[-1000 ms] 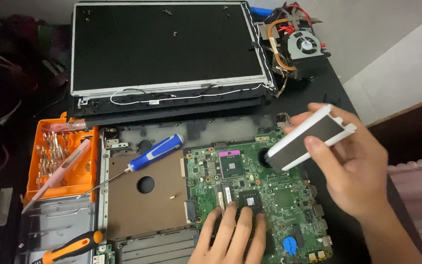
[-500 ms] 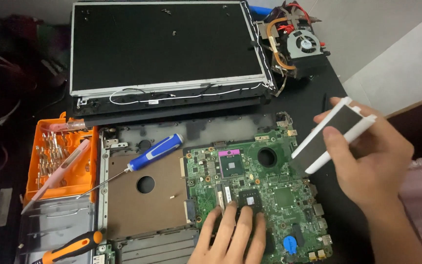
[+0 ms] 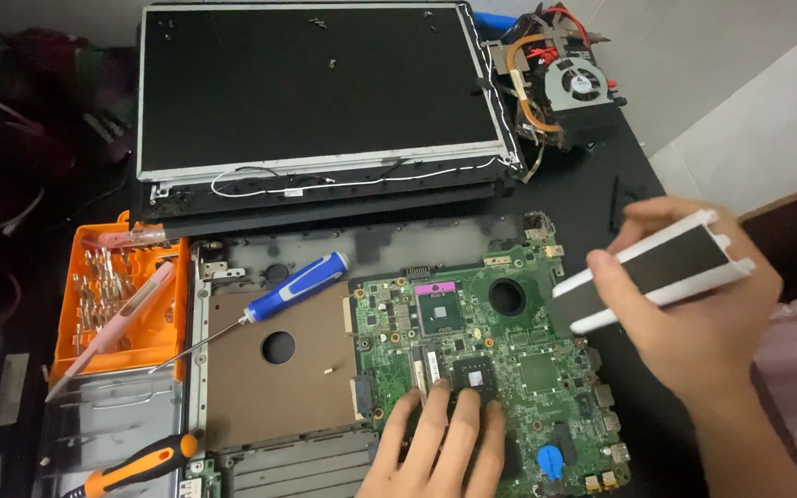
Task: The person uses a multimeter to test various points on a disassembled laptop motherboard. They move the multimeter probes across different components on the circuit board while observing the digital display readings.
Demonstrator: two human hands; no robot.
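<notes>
The right hand point(image 3: 703, 323) is pinching a flat white-edged black panel point(image 3: 654, 270) by its long edges, thumb on the near end, holding it up just right of the green motherboard point(image 3: 486, 369). It's looking light and stiff, probably scratchable. The left hand point(image 3: 440, 447) is pressing flat on the board, fingers spread. Can't see the panel's underside.

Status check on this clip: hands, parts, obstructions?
Left hand flat on green motherboard. Right hand grips white-framed black flat part, lifted off the board. Blue screwdriver lies left on the laptop base, clear of both.
</notes>
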